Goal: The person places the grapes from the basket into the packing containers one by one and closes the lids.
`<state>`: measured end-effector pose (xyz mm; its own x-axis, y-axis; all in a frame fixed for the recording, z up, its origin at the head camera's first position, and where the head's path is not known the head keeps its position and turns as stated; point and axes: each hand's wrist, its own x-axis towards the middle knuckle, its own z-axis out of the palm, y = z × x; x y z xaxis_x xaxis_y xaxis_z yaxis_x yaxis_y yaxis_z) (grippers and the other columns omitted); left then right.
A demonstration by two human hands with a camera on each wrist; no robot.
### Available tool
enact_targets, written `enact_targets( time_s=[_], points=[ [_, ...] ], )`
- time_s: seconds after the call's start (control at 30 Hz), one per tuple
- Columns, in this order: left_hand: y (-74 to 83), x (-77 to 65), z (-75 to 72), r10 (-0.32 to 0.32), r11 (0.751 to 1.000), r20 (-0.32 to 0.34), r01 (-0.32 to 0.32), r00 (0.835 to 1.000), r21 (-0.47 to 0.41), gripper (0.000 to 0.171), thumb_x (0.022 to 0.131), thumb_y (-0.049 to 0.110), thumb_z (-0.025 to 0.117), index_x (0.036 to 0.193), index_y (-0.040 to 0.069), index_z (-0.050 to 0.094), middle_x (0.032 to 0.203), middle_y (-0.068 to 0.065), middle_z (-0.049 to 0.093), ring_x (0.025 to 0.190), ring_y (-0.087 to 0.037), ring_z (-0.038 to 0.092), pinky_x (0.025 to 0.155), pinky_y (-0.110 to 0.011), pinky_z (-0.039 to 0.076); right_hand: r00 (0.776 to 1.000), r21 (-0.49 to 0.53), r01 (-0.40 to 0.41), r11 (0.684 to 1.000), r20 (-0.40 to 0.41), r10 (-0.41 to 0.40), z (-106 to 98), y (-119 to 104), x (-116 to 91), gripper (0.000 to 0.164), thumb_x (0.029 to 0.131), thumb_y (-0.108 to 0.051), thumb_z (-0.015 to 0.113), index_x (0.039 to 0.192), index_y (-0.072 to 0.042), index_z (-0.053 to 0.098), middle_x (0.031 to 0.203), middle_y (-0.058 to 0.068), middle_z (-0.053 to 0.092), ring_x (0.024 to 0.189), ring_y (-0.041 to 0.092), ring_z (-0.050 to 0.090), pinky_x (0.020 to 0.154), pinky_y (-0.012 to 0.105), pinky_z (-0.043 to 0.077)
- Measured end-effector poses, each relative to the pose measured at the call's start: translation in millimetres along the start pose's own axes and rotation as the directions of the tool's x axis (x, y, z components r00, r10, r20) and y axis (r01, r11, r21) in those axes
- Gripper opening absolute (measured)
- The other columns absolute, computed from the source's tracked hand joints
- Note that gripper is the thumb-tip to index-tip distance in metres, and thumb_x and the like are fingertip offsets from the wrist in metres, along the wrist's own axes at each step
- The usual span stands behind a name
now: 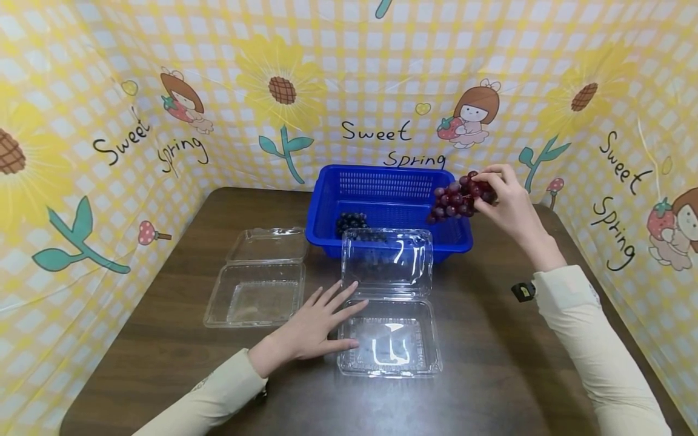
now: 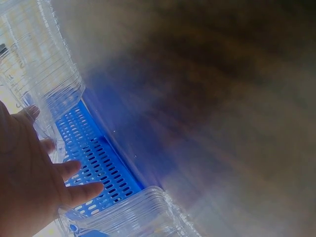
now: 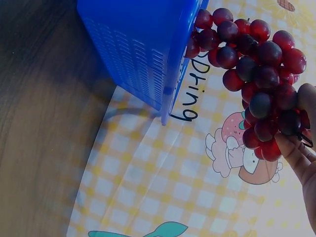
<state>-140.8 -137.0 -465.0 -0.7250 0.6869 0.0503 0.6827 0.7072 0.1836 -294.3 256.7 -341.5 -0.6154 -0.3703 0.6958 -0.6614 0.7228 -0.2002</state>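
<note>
My right hand [image 1: 504, 203] pinches a bunch of red grapes [image 1: 454, 198] by one end, above the right side of the blue basket [image 1: 322, 209]. In the right wrist view the grapes [image 3: 261, 74] hang beside the basket wall [image 3: 133, 49]. My left hand [image 1: 313, 327] lies with spread, straight fingers at the left edge of an open clear plastic box [image 1: 389, 345], whose raised lid [image 1: 387, 260] stands in front of the basket. Dark grapes [image 1: 351, 223] lie inside the basket, partly hidden behind that lid. The left wrist view also shows the left hand [image 2: 34, 182] with fingers apart.
A second clear plastic box [image 1: 262, 297] lies open on the brown table [image 1: 480, 363], left of the first. Yellow checked cloth [image 1: 360, 91] stands as walls round the back and both sides of the table.
</note>
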Motion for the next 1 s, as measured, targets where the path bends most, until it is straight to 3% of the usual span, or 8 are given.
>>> enact_targets(
  time_s=[1.0],
  points=[
    [-0.4, -0.4, 0.9, 0.003, 1.000, -0.003, -0.003, 1.000, 0.017, 0.072, 0.086, 0.071, 0.031, 0.148, 0.036, 0.016, 0.157, 0.000, 0.000, 0.142, -0.031, 0.009, 0.107, -0.060, 0.020, 0.999, 0.000, 0.030, 1.000, -0.042, -0.030, -7, -11, -1, 0.034, 0.073, 0.006, 0.069, 0.106, -0.001, 0.060, 0.116, 0.019, 0.049, 0.101, 0.029, 0.052, 0.067, 0.036, 0.046]
  ],
)
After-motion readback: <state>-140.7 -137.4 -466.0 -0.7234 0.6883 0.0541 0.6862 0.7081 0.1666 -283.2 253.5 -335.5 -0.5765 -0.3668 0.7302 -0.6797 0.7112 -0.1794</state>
